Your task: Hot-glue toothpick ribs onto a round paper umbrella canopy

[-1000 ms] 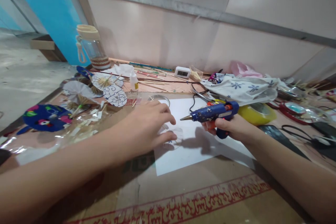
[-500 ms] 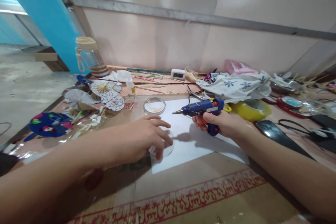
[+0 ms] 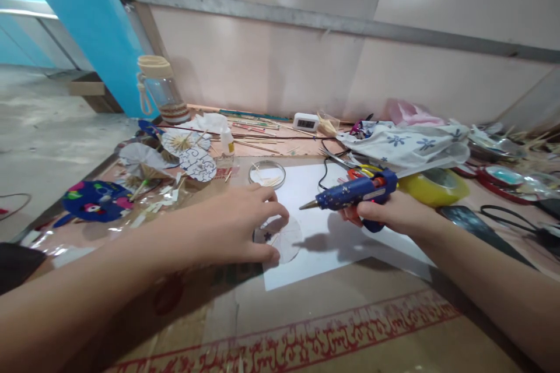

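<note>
My right hand (image 3: 385,215) is wrapped round the handle of a blue hot glue gun (image 3: 352,193), its metal nozzle pointing left over a white sheet of paper (image 3: 326,262). A thin whitish disc (image 3: 286,242) with a small dark flower lies on the sheet, left of its middle. Over the disc's left side, my left hand (image 3: 256,224) has thumb and fingers spread apart; whether the fingertips press on it I cannot tell. Just beyond that hand, a round ring-shaped dish (image 3: 266,173) holds short wooden sticks.
Small round fans (image 3: 198,163) and a blue patterned disc (image 3: 96,201) lie at the left. A bottle (image 3: 164,90), thin sticks and a small digital clock (image 3: 306,122) stand along the wall. Flowered cloth (image 3: 406,143), yellow tape (image 3: 435,186) and a phone (image 3: 481,230) lie right.
My left thumb and fingers have spread wider, and more of the disc shows. The glue gun stays in my right hand, slightly lower and further right in the view. The whole view has shifted slightly.
</note>
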`<state>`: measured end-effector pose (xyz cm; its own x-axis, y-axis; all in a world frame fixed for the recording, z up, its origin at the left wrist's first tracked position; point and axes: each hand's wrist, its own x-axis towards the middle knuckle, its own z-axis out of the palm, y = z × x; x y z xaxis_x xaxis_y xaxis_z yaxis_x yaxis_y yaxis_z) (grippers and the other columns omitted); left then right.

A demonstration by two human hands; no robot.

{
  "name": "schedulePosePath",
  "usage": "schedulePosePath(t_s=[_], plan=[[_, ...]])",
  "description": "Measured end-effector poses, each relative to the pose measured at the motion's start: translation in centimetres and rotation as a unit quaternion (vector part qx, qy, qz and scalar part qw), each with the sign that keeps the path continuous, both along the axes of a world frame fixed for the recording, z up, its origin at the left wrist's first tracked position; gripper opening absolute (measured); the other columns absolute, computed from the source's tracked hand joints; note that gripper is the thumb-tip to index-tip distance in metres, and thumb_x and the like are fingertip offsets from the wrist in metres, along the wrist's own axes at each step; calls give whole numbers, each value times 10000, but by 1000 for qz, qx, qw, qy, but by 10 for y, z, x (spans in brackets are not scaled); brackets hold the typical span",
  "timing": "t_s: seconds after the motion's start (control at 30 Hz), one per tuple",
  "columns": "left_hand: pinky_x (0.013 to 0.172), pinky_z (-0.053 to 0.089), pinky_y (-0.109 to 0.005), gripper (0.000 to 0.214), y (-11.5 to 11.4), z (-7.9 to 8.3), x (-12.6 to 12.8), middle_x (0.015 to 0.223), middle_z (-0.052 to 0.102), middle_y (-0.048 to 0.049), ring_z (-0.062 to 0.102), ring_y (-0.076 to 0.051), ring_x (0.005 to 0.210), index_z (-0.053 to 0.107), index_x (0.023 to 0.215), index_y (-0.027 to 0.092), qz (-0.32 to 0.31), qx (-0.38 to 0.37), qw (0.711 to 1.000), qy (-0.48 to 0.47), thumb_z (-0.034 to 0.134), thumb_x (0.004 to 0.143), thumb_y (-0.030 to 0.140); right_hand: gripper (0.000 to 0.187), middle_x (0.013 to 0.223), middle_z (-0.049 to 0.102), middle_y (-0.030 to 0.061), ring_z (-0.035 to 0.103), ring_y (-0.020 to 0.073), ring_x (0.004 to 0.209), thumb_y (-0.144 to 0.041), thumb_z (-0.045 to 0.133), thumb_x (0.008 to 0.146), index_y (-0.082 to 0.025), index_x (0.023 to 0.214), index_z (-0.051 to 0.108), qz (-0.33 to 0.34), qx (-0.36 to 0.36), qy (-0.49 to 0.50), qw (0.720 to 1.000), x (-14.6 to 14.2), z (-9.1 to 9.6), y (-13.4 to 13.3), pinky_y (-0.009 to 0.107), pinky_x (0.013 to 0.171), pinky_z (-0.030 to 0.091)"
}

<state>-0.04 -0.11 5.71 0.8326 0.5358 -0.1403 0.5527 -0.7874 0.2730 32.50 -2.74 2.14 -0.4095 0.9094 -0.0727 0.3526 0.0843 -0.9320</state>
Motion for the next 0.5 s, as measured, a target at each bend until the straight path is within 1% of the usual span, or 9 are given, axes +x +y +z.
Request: schedulePosePath(t_s=[0.03,0.1,0.2,0.27,0.3,0.37,0.43,0.47,0.5], plan=[[841,483,-350,422,0,-1,1,1182,676,-47,643,-265,1043,728,1214,303,-3,-4,1000,2,798,864,529,571,714,709,58,633,201,662,-758,808,735,-189,777,778,-12,-9,-42,999,0,2,-3,300,578,496],[862,483,-348,407,3,-3,1,1184,685,-49,649,-264,1063,719,1236,289,-4,-19,1000,-3,773,893,502,517,757,754,63,666,224,703,-724,839,714,-215,799,806,-23,-28,-103,994,-3,6,-8,311,594,525],[911,484,-344,359,12,-6,-3,1230,701,-55,660,-249,1104,695,1288,275,8,-58,998,-27,661,981,459,429,781,781,45,690,242,716,-676,837,740,-262,854,832,3,-36,-119,992,-10,6,-12,337,613,561],[929,481,-333,318,18,-8,-5,1248,703,-55,663,-235,1116,702,1278,269,9,-76,996,-41,624,998,399,415,771,784,41,700,258,715,-674,830,745,-282,879,844,9,-32,-124,992,-14,5,-13,361,624,580],[922,481,-329,317,20,-9,-6,1245,700,-55,662,-234,1111,711,1266,271,6,-76,996,-41,635,987,401,420,774,787,43,706,268,721,-679,832,737,-287,887,849,4,-31,-131,991,-16,5,-12,371,626,588],[889,483,-331,378,19,-9,-7,1234,689,-57,657,-246,1091,725,1258,285,4,-62,998,-32,694,943,492,448,791,795,48,720,288,743,-703,837,707,-289,879,854,-12,-31,-151,988,-18,6,-12,386,629,601],[872,481,-353,489,13,-9,-4,1216,678,-63,643,-274,1080,736,1238,298,11,-26,999,-20,755,865,614,464,799,800,48,728,297,756,-722,833,691,-290,858,854,-21,-30,-164,986,-19,8,-12,389,632,608],[879,480,-369,521,9,-8,-1,1210,673,-66,634,-290,1083,742,1217,297,18,-8,1000,-13,773,834,650,456,798,801,45,730,296,757,-719,831,695,-290,850,852,-21,-28,-169,985,-18,9,-12,387,636,609],[898,477,-389,517,5,-8,2,1208,667,-74,621,-308,1103,745,1190,288,26,12,1000,-10,786,820,646,439,792,800,40,731,290,752,-708,831,707,-290,839,850,-19,-24,-173,984,-18,11,-12,380,640,609]])
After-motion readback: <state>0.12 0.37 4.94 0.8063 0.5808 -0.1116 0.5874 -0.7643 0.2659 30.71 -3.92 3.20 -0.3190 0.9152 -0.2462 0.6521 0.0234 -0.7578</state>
